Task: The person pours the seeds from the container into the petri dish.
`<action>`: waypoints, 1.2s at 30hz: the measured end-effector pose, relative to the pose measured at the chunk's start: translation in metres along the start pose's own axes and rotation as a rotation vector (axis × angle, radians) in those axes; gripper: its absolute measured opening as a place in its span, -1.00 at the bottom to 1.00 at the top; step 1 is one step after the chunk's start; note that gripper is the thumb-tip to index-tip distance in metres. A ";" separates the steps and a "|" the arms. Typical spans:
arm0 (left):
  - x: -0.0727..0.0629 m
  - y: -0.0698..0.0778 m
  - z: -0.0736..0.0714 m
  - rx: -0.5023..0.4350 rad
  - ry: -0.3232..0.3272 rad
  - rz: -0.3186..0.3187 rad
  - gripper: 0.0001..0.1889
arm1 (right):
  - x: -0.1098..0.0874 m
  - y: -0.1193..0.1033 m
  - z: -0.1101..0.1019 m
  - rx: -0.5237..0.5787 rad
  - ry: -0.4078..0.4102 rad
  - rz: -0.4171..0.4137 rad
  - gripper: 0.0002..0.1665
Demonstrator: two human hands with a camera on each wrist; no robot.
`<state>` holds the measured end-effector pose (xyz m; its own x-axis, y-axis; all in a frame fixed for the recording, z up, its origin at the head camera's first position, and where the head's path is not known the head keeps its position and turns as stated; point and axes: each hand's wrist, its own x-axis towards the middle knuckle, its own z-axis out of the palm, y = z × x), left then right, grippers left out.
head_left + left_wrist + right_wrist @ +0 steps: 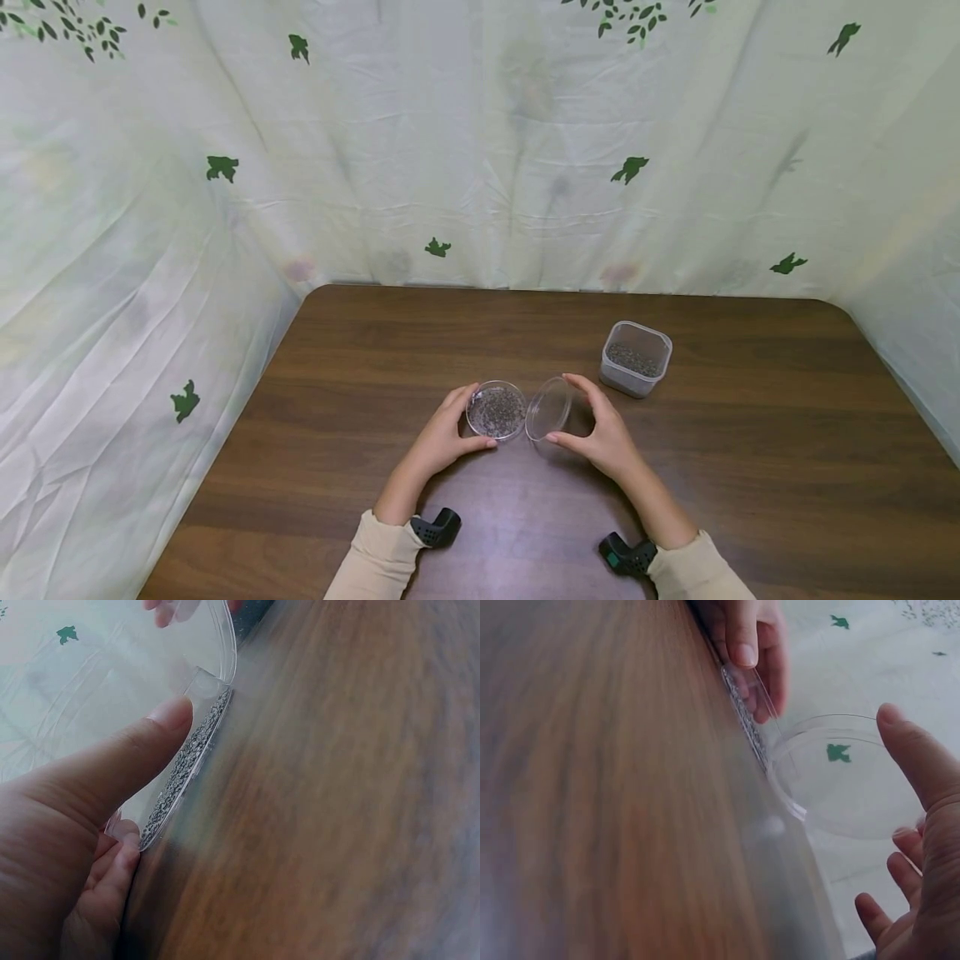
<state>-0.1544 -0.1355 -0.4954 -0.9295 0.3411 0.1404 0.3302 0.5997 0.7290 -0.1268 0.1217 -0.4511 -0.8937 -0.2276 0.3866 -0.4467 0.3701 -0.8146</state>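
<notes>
A clear petri dish (pixel 497 411) with a layer of grey granules stands on the table. My left hand (pixel 444 440) holds it by the rim, thumb at the near side and fingers at the far side. In the left wrist view the granules (pixel 184 769) show as a thin band along the bottom. Just right of the dish, my right hand (pixel 604 435) grips a clear round lid (pixel 548 409) by its edge. The lid is tilted up beside the dish, its lower edge close to the dish's right side; in the right wrist view, the tilted lid (pixel 847 780) is see-through.
A square clear plastic tub (pixel 636 358) holding more grey granules stands behind and right of my right hand. The brown wooden table (pixel 390 333) ends at a white curtain (pixel 465 167) with green leaf and bird prints.
</notes>
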 end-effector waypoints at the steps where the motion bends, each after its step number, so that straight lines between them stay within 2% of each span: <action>1: 0.000 0.000 0.000 0.000 0.002 0.002 -0.05 | 0.001 -0.001 0.001 0.001 -0.003 0.000 -0.06; 21: 0.000 -0.001 0.001 0.010 0.010 0.000 -0.05 | 0.014 0.003 0.020 0.131 -0.016 -0.030 0.01; 36: -0.001 -0.002 0.002 -0.004 0.010 0.002 -0.05 | 0.023 0.013 0.033 0.278 -0.124 -0.010 0.12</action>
<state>-0.1540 -0.1357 -0.4978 -0.9304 0.3351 0.1486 0.3315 0.5959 0.7315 -0.1518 0.0919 -0.4671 -0.8698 -0.3442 0.3535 -0.4113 0.1101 -0.9048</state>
